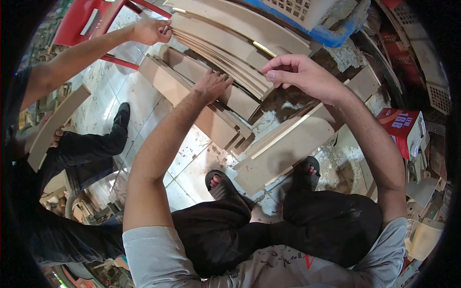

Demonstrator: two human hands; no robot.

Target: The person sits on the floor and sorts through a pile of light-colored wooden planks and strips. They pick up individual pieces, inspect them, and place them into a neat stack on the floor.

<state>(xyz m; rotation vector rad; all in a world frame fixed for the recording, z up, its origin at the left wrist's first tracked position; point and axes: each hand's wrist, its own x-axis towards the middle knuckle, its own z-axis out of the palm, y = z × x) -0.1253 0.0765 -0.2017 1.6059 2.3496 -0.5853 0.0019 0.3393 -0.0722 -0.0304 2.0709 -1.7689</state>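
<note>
My left hand [212, 88] is bent over the upper edge of an upright wooden board [245, 103], its fingertips partly hidden behind it. To the right, my right hand [307, 78] hangs above the near end of the stacked boards [223, 60]. Its fingers are loosely curled, with a gap between thumb and forefinger, and nothing shows in them. The stack is of long, pale, thin boards leaning together. Beside my left wrist runs another pale board [177, 98]. A wide board [285, 156] lies on the floor between my feet and the stack.
At the stack's far left end is a co-worker's hand [156, 32]; a loose board [57, 126] rests by that person's other hand. A red chair [79, 21], a blue crate [336, 33] and a red box [401, 129] stand around. The tiled floor [187, 153] is littered with scraps.
</note>
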